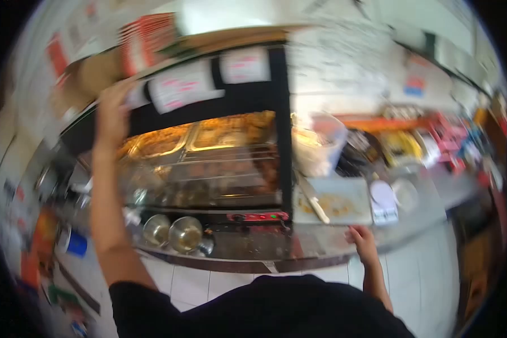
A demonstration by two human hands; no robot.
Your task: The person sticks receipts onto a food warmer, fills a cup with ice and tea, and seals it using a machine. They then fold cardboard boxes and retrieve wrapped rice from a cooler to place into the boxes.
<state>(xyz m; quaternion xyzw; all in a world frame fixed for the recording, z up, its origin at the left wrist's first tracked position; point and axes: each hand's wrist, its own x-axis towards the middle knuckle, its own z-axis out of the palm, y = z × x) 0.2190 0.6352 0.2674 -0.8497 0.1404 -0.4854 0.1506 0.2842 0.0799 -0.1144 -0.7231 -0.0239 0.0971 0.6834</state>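
Cabinet point(208, 169), glass-fronted and lit, stands under the left hand point(114, 107); trays of food point(219, 138) glow inside, below and to the right of those fingers. The hand is up at the cabinet's top front edge, arm outstretched. From where I stand I cannot tell whether it grips the edge or merely rests there; too blurred. Reads to me as steadying.

Right hand point(363, 241) hangs low over the counter's front edge, fingers curled; cannot tell if anything is inside them. Just beyond it, a cutting board point(349, 211) with scraps on it. A knife point(320, 209) lies along the board's left side, handle towards the person, probably so that hand can take it up easily. White tub point(321, 146) behind the board, likely for supplies within reach.

Two metal bowls point(185, 234) sit side by side on the counter, right of the left forearm, presumably parked for serving.
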